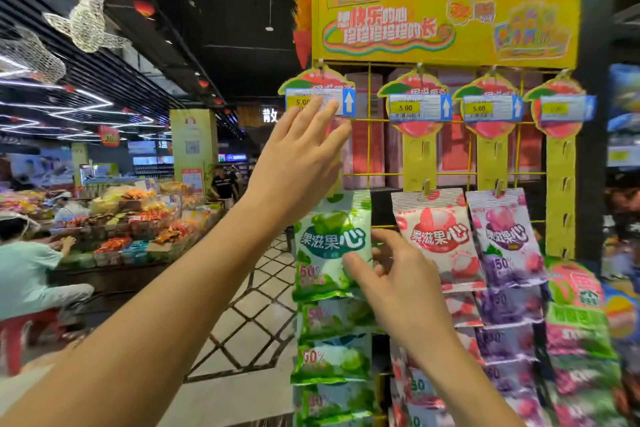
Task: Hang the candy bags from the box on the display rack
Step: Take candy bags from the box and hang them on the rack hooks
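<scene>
A yellow display rack (446, 22) stands ahead with four hanging strips. A green candy bag (329, 246) tops the leftmost strip, with several green bags below it. My right hand (391, 274) pinches that top green bag at its right edge. My left hand (301, 156) is raised with straight fingers in front of the leftmost strip, its fingertips at the price tag (320, 101). Red bags (436, 239) and purple bags (505, 236) hang on the two middle strips. The fourth strip (561, 198) is bare at the top. No box is in view.
To the left, a long stall (131, 218) holds piles of loose sweets, and a person in a light green top (27, 270) sits by it on a red stool. Tiled floor (256, 315) lies between the stall and the rack. More green and red bags (578, 333) hang at far right.
</scene>
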